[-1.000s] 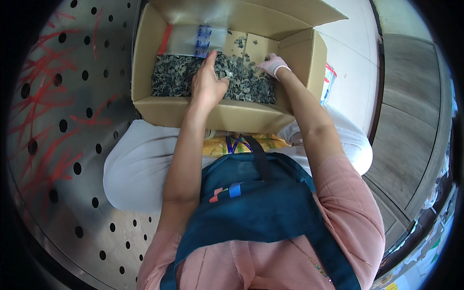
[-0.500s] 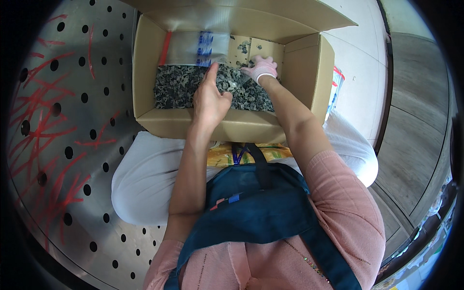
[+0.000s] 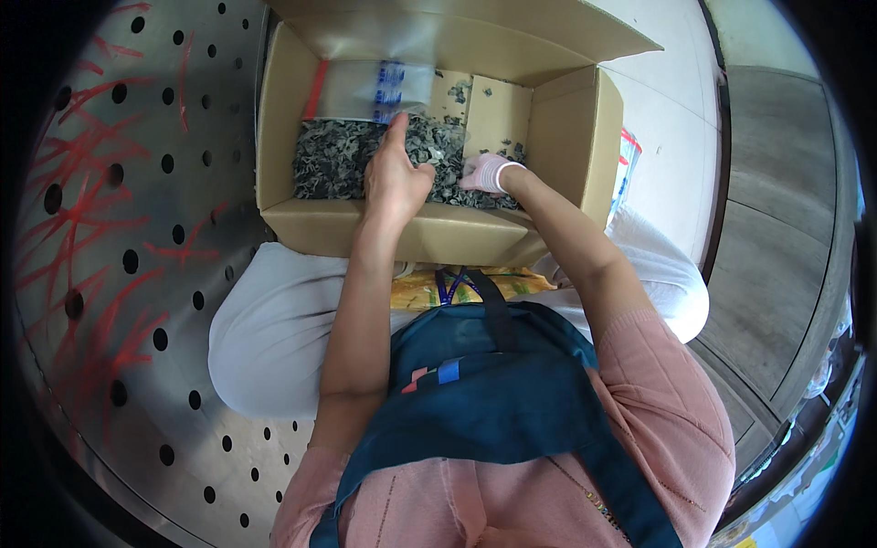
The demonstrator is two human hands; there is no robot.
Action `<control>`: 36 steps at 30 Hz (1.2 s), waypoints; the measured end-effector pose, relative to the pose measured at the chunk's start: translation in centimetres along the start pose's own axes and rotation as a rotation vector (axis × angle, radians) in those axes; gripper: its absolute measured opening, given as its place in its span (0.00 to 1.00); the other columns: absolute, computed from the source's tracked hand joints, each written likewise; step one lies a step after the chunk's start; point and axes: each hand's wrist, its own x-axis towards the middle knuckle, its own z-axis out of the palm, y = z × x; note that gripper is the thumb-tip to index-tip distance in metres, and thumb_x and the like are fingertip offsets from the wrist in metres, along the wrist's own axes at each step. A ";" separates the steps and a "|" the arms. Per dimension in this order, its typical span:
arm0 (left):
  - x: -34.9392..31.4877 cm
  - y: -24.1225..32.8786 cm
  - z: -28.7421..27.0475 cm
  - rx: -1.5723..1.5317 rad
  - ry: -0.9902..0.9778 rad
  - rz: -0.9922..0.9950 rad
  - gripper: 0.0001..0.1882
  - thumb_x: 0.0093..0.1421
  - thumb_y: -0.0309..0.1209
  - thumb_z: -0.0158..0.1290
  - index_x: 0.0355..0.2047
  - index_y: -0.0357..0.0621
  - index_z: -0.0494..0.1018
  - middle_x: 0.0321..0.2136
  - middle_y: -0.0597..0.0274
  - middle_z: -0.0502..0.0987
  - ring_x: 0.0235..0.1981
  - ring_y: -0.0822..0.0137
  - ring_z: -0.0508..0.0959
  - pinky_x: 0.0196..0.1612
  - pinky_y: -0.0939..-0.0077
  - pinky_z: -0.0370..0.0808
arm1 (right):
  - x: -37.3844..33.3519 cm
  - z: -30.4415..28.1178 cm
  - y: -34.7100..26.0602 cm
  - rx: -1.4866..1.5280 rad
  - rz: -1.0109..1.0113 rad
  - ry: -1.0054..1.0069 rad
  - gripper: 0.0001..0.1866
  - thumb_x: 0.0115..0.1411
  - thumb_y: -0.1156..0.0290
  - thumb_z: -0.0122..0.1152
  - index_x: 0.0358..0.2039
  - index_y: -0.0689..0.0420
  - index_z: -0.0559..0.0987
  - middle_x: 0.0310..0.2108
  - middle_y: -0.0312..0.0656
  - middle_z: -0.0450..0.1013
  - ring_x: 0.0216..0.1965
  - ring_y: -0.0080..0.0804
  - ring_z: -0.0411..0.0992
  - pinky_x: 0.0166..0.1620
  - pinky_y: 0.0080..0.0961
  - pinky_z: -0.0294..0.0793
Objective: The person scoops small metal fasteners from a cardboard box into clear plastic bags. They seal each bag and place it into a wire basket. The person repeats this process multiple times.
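A cardboard box [image 3: 393, 236] in front of me holds a layer of dark, curled dried black fungus [image 3: 333, 164]. On its far left side lies a clear plastic bag [image 3: 352, 89] with a red edge and a blue printed strip. My left hand [image 3: 398, 178], bare, rests over the fungus at the bag's near edge. Its index finger stretches forward and its thumb stands apart; the other fingers are mostly hidden. My right hand [image 3: 489, 173], in a pink and white glove, presses into the fungus at the near right, with fingers curled together and their tips partly hidden.
The box's far flap [image 3: 493, 23] stands raised. To the left is a perforated metal surface [image 3: 137, 210] with red strands. Right of the box are a package with a red edge [image 3: 628, 164] and grey wooden panels [image 3: 786, 183]. A yellow patterned thing [image 3: 416, 290] lies on my lap.
My gloved right hand has come from the far right of the fungus toward me, its fingers now curled. More bare cardboard shows behind it. My left hand has hardly moved.
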 end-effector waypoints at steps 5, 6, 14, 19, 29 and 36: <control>-0.2 1.3 -1.1 -0.041 -0.072 -0.072 0.40 0.50 0.25 0.56 0.65 0.36 0.58 0.61 0.39 0.67 0.61 0.47 0.68 0.64 0.64 0.64 | -1.7 -1.3 1.0 0.344 0.050 0.211 0.16 0.48 0.63 0.64 0.38 0.54 0.83 0.28 0.40 0.78 0.27 0.32 0.75 0.29 0.31 0.77; -0.3 1.1 -1.1 -0.029 -0.061 -0.057 0.40 0.50 0.25 0.56 0.65 0.36 0.58 0.61 0.39 0.67 0.61 0.47 0.68 0.64 0.64 0.64 | -2.6 -2.1 0.7 0.516 0.102 0.223 0.15 0.48 0.63 0.65 0.37 0.53 0.82 0.23 0.37 0.75 0.25 0.28 0.73 0.26 0.28 0.75; -0.3 1.0 -0.7 -0.063 -0.061 -0.029 0.42 0.48 0.25 0.57 0.65 0.35 0.59 0.60 0.41 0.68 0.60 0.49 0.70 0.63 0.64 0.66 | -11.3 -5.6 -6.1 1.165 -0.310 0.221 0.15 0.56 0.63 0.68 0.43 0.51 0.80 0.40 0.32 0.75 0.39 0.23 0.74 0.38 0.23 0.78; -0.4 1.6 -0.8 -0.036 -0.081 -0.033 0.43 0.45 0.24 0.58 0.65 0.36 0.59 0.60 0.44 0.69 0.56 0.53 0.75 0.60 0.68 0.69 | -13.4 -5.3 -10.8 0.972 -0.328 0.400 0.21 0.59 0.54 0.66 0.48 0.53 0.79 0.45 0.37 0.76 0.44 0.27 0.75 0.40 0.26 0.78; -2.4 5.5 -2.7 -0.152 -0.147 -0.019 0.42 0.45 0.21 0.56 0.65 0.32 0.59 0.58 0.42 0.70 0.42 0.63 0.76 0.48 0.74 0.73 | -11.0 -3.1 -4.7 1.420 -0.246 0.768 0.15 0.63 0.63 0.63 0.43 0.61 0.80 0.36 0.40 0.79 0.36 0.24 0.76 0.39 0.20 0.75; -3.8 12.7 -8.3 -0.585 -0.304 0.002 0.38 0.49 0.16 0.52 0.64 0.32 0.59 0.61 0.49 0.69 0.24 0.77 0.79 0.26 0.86 0.75 | -6.6 0.2 -2.8 1.874 -0.218 0.057 0.55 0.56 0.34 0.58 0.71 0.56 0.49 0.71 0.55 0.48 0.70 0.53 0.50 0.68 0.51 0.49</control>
